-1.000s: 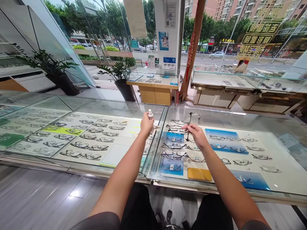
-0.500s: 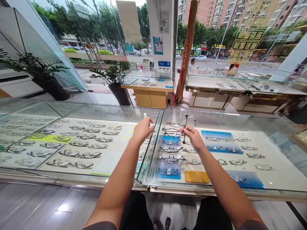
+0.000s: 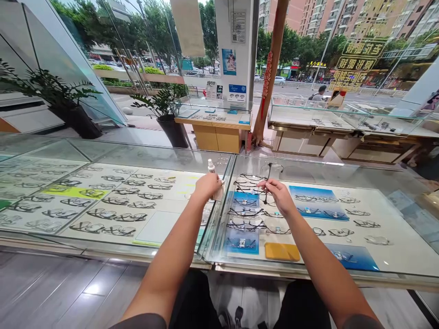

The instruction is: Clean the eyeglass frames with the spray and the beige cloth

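Observation:
My right hand (image 3: 279,195) pinches a pair of eyeglasses (image 3: 270,170) above the right half of the glass counter. One dark side of the frame stands upright by the fingertips, and the clear lenses are hard to make out. My left hand (image 3: 207,186) is closed over the left half, near the seam. From its fingers hangs a small pale piece that looks like a cloth (image 3: 218,193), partly hidden. Just behind that hand stands a white spray bottle (image 3: 211,166), its lower part covered by the fingers.
Under the glass counter (image 3: 164,157) lie rows of eyeglasses on both sides. A yellow-orange block (image 3: 281,252) is at the right half's front. Beyond are potted plants (image 3: 168,119), a wooden post (image 3: 269,73) and further showcases (image 3: 212,119). A person (image 3: 318,92) is outside the window.
My left hand's fingers have turned down and closed, and more of the spray bottle shows behind it. My right hand still holds the eyeglasses in nearly the same place. The view has shifted slightly.

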`<state>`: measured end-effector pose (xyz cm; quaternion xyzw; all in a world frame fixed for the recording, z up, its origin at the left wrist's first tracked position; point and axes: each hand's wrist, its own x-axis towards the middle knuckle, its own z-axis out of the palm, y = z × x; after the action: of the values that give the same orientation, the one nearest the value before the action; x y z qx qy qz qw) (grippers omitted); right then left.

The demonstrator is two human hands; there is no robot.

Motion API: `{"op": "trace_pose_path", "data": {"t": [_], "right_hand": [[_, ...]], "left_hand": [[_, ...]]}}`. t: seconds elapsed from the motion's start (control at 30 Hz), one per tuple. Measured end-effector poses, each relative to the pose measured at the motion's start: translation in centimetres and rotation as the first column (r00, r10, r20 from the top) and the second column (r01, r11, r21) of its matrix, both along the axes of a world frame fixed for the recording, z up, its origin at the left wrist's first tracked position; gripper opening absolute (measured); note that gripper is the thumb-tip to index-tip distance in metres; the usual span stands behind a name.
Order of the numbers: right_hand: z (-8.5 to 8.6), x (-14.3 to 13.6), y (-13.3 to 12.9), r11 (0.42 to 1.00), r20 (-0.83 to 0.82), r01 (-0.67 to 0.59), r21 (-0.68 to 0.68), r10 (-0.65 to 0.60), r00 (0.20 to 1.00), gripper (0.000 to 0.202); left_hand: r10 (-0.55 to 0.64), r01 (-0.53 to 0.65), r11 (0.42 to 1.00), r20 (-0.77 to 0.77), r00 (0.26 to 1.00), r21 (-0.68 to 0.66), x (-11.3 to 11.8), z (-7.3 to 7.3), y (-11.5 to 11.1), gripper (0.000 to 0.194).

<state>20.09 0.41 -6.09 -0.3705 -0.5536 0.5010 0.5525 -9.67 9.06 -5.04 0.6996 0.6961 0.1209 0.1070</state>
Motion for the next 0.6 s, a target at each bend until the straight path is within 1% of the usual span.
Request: {"op": "trace_pose_path", "data": {"t": [0.1, 0.17, 0.27, 0.4, 0.43, 0.47, 0.5, 0.57, 0.6], "right_hand": [[0.1, 0.0, 0.0, 1.0, 0.007, 0.007, -0.004, -0.007, 1.0, 0.026], [0.1, 0.0, 0.0, 1.0, 0.003, 0.006, -0.001, -0.006, 1.0, 0.026], [0.0, 0.0, 0.0, 1.0, -0.003, 0.0, 0.002, 0.0, 1.0, 0.026], [0.0, 0.0, 0.0, 1.0, 0.011, 0.003, 0.008, -0.003, 1.0, 0.028], [0.0, 0.0, 0.0, 1.0, 0.011, 0.003, 0.009, -0.003, 1.0, 0.028], [0.1, 0.0, 0.0, 1.0, 0.009, 0.002, 0.01, -0.003, 1.0, 0.028], [0.1, 0.0, 0.0, 1.0, 0.006, 0.002, 0.011, -0.002, 1.0, 0.029], [0.2, 0.0, -0.1, 1.0, 0.002, -0.002, 0.011, 0.002, 1.0, 0.028], [0.2, -0.1, -0.2, 1.0, -0.001, -0.007, 0.01, 0.007, 1.0, 0.028]], "left_hand": [[0.023, -0.025, 0.998, 0.035, 0.999, 0.061, 0.0, 0.6, -0.3, 0.024], [0.012, -0.026, 0.995, 0.131, 0.991, 0.1, -0.1, 0.9, -0.4, 0.026], [-0.05, 0.0, 0.989, 0.335, 0.941, 0.148, -0.1, 1.2, -0.3, 0.022], [-0.104, 0.034, 0.987, 0.459, 0.882, 0.158, 0.3, 1.7, -0.3, 0.024], [-0.104, 0.04, 0.99, 0.519, 0.848, 0.134, 0.4, 1.8, -0.4, 0.022], [-0.1, 0.049, 0.994, 0.593, 0.799, 0.102, 0.5, 2.0, -0.6, 0.019], [-0.093, 0.066, 0.996, 0.675, 0.732, 0.066, 0.6, 2.3, -0.7, 0.018], [-0.078, 0.118, 0.993, 0.815, 0.575, 0.012, 0.8, 2.9, -1.2, 0.025], [-0.079, 0.141, 0.99, 0.859, 0.505, 0.008, 0.9, 3.1, -1.4, 0.029]]}}
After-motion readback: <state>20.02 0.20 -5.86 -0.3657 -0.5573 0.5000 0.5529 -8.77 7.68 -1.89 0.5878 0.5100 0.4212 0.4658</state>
